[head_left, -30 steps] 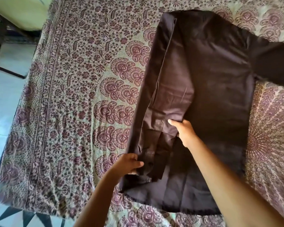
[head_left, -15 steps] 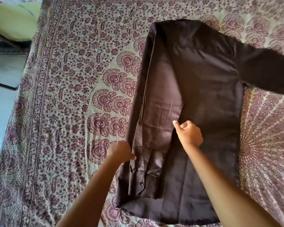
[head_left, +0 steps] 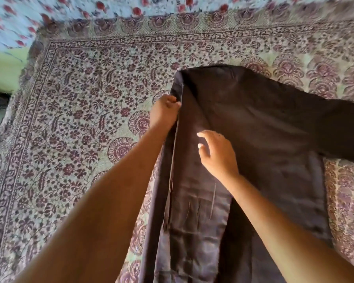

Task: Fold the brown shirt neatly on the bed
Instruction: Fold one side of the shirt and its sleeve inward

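The dark brown shirt (head_left: 264, 127) lies back-up on the patterned bed cover (head_left: 86, 111), collar end far from me. Its left side and sleeve are folded in over the back as a long strip. The other sleeve stretches out to the right edge of the view. My left hand (head_left: 165, 112) pinches the folded left edge of the shirt near the shoulder. Over the folded strip, near the middle of the shirt, my right hand (head_left: 217, 155) hovers with its fingers spread and nothing in them.
A light cloth with red flowers (head_left: 74, 11) lies beyond the far edge of the bed cover. A yellow-green surface (head_left: 4, 68) shows at the left, past the bed's corner. Bare bed cover stretches left of the shirt.
My left hand has slid from the hem end up the folded edge to the shoulder. The right hand has let go of the fold, opened and moved up. The camera has tilted towards the far edge.
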A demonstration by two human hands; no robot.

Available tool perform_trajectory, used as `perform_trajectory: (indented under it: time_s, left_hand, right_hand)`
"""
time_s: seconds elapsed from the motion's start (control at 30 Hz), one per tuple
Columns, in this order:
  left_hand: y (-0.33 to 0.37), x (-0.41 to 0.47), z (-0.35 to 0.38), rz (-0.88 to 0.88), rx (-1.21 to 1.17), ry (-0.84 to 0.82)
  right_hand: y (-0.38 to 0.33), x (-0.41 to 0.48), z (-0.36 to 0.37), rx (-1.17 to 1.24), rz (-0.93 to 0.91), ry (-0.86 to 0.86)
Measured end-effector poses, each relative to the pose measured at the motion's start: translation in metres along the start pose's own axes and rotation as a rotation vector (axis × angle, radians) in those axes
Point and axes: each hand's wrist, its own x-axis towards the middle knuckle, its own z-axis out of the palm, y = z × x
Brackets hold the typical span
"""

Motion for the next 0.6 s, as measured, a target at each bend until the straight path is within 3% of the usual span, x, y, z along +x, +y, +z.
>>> perform_trajectory:
  time_s: [0.2,0.37,0.47,0.6]
  left_hand:
    - [0.008,0.08,0.019,0.003,-0.057,-0.092]
    - [-0.011,0.101,0.019,-0.101,0.091,-0.087]
    - [-0.01,0.102,0.018,-0.128,0.099,-0.073]
    - [-0.008,0.098,0.007,-0.132,0.206,-0.157]
  right_hand:
    - [0.011,0.058,0.032,-0.129,-0.149,-0.03]
    - [0.018,0.066,0.056,-0.361,-0.242,-0.196]
    - [0.023,0.056,0.063,-0.348,-0.316,-0.25]
    - [0.019,0.057,0.051,-0.132,-0.335,-0.125]
